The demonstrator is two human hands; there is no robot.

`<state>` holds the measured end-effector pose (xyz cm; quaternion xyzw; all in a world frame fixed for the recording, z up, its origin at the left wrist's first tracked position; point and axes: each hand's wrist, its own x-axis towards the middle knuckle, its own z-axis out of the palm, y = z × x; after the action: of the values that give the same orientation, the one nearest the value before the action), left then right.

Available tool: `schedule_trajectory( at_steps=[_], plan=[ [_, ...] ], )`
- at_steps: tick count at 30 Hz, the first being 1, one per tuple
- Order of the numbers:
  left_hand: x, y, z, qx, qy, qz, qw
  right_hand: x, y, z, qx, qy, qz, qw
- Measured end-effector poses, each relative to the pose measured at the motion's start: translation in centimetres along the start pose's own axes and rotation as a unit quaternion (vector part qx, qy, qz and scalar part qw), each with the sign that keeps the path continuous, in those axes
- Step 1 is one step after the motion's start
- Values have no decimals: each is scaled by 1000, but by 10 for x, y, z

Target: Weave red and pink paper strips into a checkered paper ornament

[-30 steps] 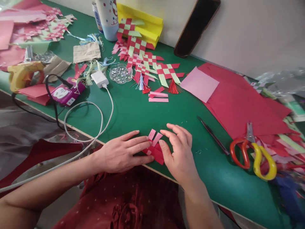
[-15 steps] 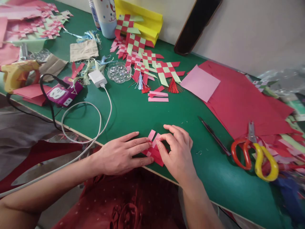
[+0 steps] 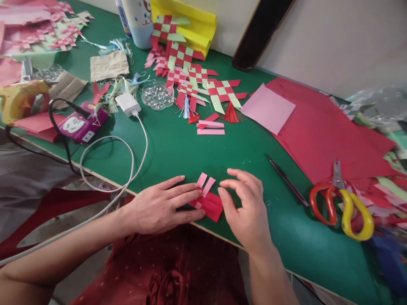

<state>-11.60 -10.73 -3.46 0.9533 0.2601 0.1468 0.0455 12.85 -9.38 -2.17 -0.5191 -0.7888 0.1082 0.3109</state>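
Observation:
A small woven piece of red paper strips (image 3: 212, 206) lies near the table's front edge. Two pink paper strips (image 3: 208, 186) stick out from its far side. Flat on its left part rests my left hand (image 3: 171, 203), fingers spread, covering some of the weave. Just right of the piece, my right hand (image 3: 244, 201) hovers with its fingers curved and apart, and nothing shows between them. Farther back lie loose pink strips (image 3: 210, 131) with a red strip across them.
Right of my hands are a craft knife (image 3: 286, 180), scissors (image 3: 329, 212) and red sheets (image 3: 324, 131) under a pink square (image 3: 269, 109). Woven paper fish (image 3: 222, 91) lie at the back. A white cable (image 3: 133, 156), purple power strip (image 3: 84, 123) and glue gun (image 3: 22, 99) occupy the left.
My right hand has let go of the pink strip and drawn back to the right, leaving the strips uncovered. My left hand stays on the woven piece.

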Motion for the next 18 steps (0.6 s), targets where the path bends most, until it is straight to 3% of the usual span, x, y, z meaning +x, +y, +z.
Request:
schedule_trajectory(
  at_steps=[6,18],
  plan=[
    [1,0,-1,2,-8,-1,1000,-22,-6,-10,-54,-94,-7,994],
    [2,2,-4,17,-42,-3,999,-26,-5,-6,-64,-80,6,995]
  ],
)
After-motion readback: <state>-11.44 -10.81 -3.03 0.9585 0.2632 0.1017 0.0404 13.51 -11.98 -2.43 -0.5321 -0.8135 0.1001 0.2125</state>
